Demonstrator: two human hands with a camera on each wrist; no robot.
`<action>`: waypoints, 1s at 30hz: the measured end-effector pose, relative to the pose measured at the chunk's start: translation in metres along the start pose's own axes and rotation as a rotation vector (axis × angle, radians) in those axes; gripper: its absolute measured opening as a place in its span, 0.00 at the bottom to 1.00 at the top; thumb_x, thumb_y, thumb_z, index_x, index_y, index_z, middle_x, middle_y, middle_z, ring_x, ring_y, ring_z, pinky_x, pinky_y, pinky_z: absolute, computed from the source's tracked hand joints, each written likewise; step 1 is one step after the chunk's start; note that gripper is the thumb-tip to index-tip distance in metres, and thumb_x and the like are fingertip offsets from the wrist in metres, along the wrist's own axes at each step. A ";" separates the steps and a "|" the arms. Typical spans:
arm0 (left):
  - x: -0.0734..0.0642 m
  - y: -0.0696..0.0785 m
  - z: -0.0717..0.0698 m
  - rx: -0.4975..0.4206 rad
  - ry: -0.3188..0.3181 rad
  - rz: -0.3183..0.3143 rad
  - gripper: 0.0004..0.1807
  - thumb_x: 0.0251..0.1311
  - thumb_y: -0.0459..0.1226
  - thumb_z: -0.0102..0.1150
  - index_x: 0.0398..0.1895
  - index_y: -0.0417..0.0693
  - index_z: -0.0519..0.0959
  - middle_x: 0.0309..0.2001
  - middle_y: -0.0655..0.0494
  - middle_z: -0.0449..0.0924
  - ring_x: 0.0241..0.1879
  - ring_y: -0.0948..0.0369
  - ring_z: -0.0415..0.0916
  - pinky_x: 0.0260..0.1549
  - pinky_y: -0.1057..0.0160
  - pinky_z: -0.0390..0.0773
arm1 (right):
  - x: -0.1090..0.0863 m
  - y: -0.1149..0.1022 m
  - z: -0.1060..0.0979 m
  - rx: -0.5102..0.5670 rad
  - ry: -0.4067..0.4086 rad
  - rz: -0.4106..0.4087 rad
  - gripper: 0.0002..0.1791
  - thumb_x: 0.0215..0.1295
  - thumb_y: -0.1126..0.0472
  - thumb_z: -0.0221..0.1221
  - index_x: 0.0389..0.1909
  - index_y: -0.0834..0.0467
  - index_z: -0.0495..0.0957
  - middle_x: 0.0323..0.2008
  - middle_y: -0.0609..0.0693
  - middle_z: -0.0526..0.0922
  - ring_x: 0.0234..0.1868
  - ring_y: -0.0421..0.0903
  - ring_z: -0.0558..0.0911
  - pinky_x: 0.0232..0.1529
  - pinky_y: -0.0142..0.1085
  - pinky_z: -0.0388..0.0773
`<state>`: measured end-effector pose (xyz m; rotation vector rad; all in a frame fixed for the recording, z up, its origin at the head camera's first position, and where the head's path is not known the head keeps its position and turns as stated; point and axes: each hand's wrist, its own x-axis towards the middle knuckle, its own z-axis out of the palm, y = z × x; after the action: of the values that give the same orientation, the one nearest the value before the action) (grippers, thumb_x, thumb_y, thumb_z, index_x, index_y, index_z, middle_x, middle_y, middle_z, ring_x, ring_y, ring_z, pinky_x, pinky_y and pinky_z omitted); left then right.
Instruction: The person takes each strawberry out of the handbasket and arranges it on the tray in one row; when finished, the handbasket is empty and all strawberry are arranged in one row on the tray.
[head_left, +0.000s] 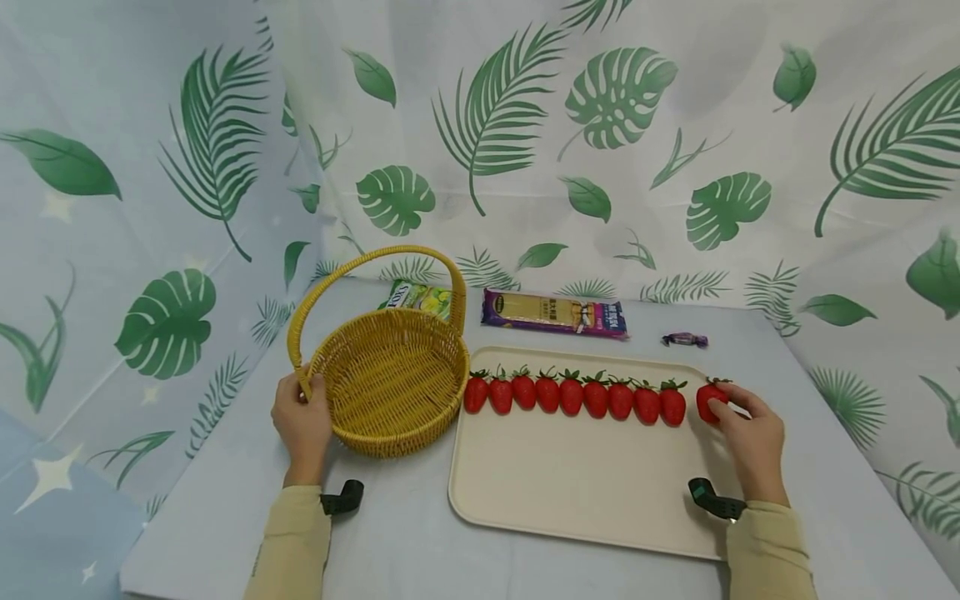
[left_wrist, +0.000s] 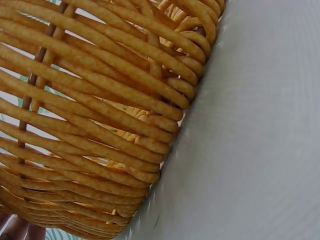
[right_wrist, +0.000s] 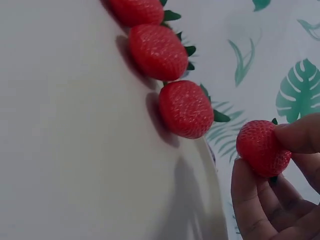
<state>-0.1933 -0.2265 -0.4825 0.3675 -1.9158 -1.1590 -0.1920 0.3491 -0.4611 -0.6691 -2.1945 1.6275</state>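
My left hand (head_left: 303, 417) grips the left side of a yellow wicker basket (head_left: 397, 433) where its tall handle meets the rim. Nothing lies inside the basket. The left wrist view is filled by its woven wall (left_wrist: 90, 110), with fingertips just showing at the lower left corner. In my right hand (head_left: 750, 429) a red strawberry (right_wrist: 262, 147) with green leaves is pinched between thumb and fingers, at the right edge of a cream tray (head_left: 585, 483). Several more strawberries (head_left: 572, 397) stand in a row along the tray's back part, leaves pointing away from me.
Behind the basket lies a green packet (head_left: 420, 297). A purple and gold package (head_left: 555, 314) is at the back of the table, with a small purple wrapped candy (head_left: 684, 339) to its right. Leaf-printed cloth (head_left: 510, 208) hangs around the table.
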 end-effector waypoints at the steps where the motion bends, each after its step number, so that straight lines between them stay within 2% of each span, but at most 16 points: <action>1: 0.000 0.000 0.000 -0.001 -0.003 -0.005 0.13 0.65 0.32 0.59 0.50 0.34 0.82 0.44 0.38 0.80 0.36 0.53 0.74 0.34 0.63 0.65 | 0.001 0.001 0.000 -0.055 -0.007 -0.003 0.20 0.65 0.56 0.61 0.57 0.55 0.79 0.49 0.45 0.77 0.35 0.29 0.75 0.31 0.19 0.74; 3: 0.000 0.001 0.000 -0.004 -0.006 -0.015 0.13 0.65 0.32 0.59 0.50 0.34 0.82 0.44 0.38 0.80 0.37 0.53 0.74 0.35 0.63 0.66 | 0.001 0.005 0.001 -0.148 -0.028 -0.013 0.22 0.66 0.53 0.60 0.59 0.57 0.78 0.53 0.50 0.75 0.35 0.27 0.74 0.32 0.20 0.74; 7: 0.000 0.001 -0.001 -0.002 -0.009 -0.023 0.14 0.65 0.32 0.59 0.50 0.33 0.82 0.45 0.38 0.80 0.39 0.51 0.75 0.36 0.63 0.66 | 0.001 0.010 0.003 -0.243 -0.034 -0.026 0.24 0.67 0.52 0.59 0.60 0.60 0.76 0.57 0.57 0.75 0.34 0.24 0.73 0.32 0.18 0.72; 9: 0.000 0.001 -0.001 -0.004 -0.009 -0.014 0.13 0.64 0.32 0.59 0.49 0.33 0.82 0.45 0.38 0.80 0.39 0.50 0.75 0.36 0.63 0.66 | 0.001 0.014 0.004 -0.298 -0.037 -0.033 0.25 0.68 0.51 0.58 0.61 0.60 0.76 0.60 0.60 0.75 0.39 0.30 0.75 0.32 0.17 0.69; 11: 0.001 0.001 -0.001 -0.007 -0.009 -0.007 0.13 0.64 0.32 0.59 0.49 0.33 0.82 0.45 0.38 0.80 0.39 0.50 0.75 0.35 0.63 0.66 | 0.001 0.016 0.005 -0.328 -0.040 -0.038 0.25 0.68 0.51 0.57 0.61 0.61 0.75 0.61 0.62 0.74 0.46 0.40 0.77 0.30 0.18 0.68; 14: 0.002 0.000 0.000 -0.010 -0.014 -0.006 0.13 0.65 0.32 0.58 0.49 0.33 0.82 0.45 0.38 0.80 0.39 0.51 0.75 0.36 0.63 0.66 | 0.003 0.019 0.006 -0.363 -0.045 -0.050 0.26 0.70 0.51 0.55 0.62 0.61 0.74 0.61 0.65 0.74 0.56 0.56 0.73 0.28 0.18 0.67; 15: 0.002 0.000 0.000 -0.010 -0.016 -0.007 0.13 0.66 0.33 0.58 0.49 0.33 0.81 0.45 0.38 0.80 0.39 0.51 0.75 0.36 0.63 0.66 | 0.004 0.020 0.006 -0.375 -0.044 -0.054 0.26 0.70 0.51 0.55 0.63 0.61 0.74 0.61 0.65 0.74 0.58 0.58 0.73 0.29 0.19 0.66; 17: 0.002 0.001 0.000 -0.005 -0.019 -0.010 0.14 0.66 0.33 0.57 0.49 0.33 0.81 0.45 0.38 0.80 0.40 0.50 0.75 0.37 0.62 0.66 | 0.006 0.021 0.007 -0.402 -0.036 -0.070 0.25 0.70 0.51 0.55 0.63 0.60 0.75 0.61 0.65 0.75 0.61 0.60 0.72 0.34 0.22 0.67; 20: 0.002 0.001 0.000 -0.005 -0.019 -0.007 0.14 0.66 0.33 0.57 0.49 0.32 0.81 0.45 0.38 0.79 0.41 0.49 0.75 0.38 0.62 0.66 | 0.008 0.022 0.007 -0.438 -0.040 -0.104 0.25 0.71 0.52 0.54 0.63 0.61 0.74 0.61 0.65 0.75 0.63 0.63 0.71 0.47 0.36 0.71; 22: 0.002 0.001 0.000 -0.008 -0.017 -0.005 0.13 0.66 0.32 0.57 0.49 0.31 0.81 0.45 0.37 0.79 0.42 0.48 0.75 0.38 0.62 0.66 | 0.009 0.023 0.008 -0.454 -0.047 -0.122 0.25 0.72 0.53 0.53 0.64 0.61 0.73 0.60 0.66 0.74 0.63 0.64 0.70 0.54 0.48 0.69; 24: 0.001 0.001 0.000 -0.010 -0.017 -0.007 0.13 0.66 0.32 0.58 0.49 0.31 0.81 0.45 0.37 0.79 0.42 0.48 0.76 0.38 0.62 0.66 | 0.010 0.024 0.008 -0.465 -0.055 -0.139 0.24 0.72 0.54 0.52 0.64 0.61 0.73 0.60 0.67 0.74 0.63 0.66 0.70 0.59 0.55 0.66; 30: 0.000 0.000 0.000 -0.006 -0.021 -0.014 0.14 0.66 0.33 0.57 0.50 0.31 0.81 0.45 0.37 0.79 0.41 0.50 0.75 0.37 0.62 0.66 | 0.008 0.022 0.010 -0.523 -0.035 -0.201 0.22 0.72 0.57 0.53 0.63 0.62 0.74 0.57 0.69 0.76 0.59 0.67 0.73 0.57 0.56 0.67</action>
<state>-0.1937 -0.2265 -0.4822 0.3671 -1.9303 -1.1817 -0.2000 0.3511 -0.4851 -0.5247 -2.6376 0.9749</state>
